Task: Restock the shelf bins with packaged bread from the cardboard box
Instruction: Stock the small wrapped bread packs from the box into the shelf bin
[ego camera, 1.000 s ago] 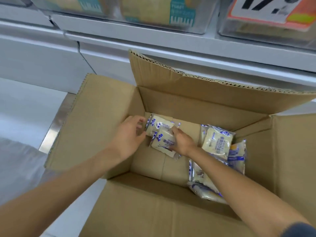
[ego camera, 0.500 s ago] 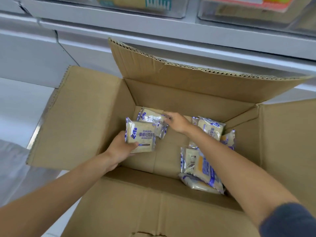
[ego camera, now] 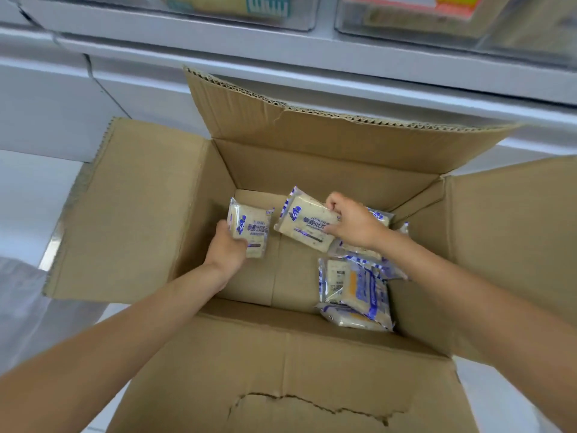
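Inside the cardboard box [ego camera: 150, 210], my left hand [ego camera: 229, 250] and right hand [ego camera: 352, 223] each gripped one bread packet (left [ego camera: 251, 226], right [ego camera: 307, 226]); I judged lifting straight up best.

The bread packet [ego camera: 249, 229] on the left inside the cardboard box [ego camera: 312, 170] carries a blue logo and a line of large blue Chinese characters reading roughly "藜麦吐司面包", with smaller print beneath that is too fine to read. The tilted packet [ego camera: 304, 226] to its right bears the same logo and characters, partly covered. The packets [ego camera: 352, 289] lying at the near right show blue print and small label text, illegible. The far shelf bin labels are blurred.
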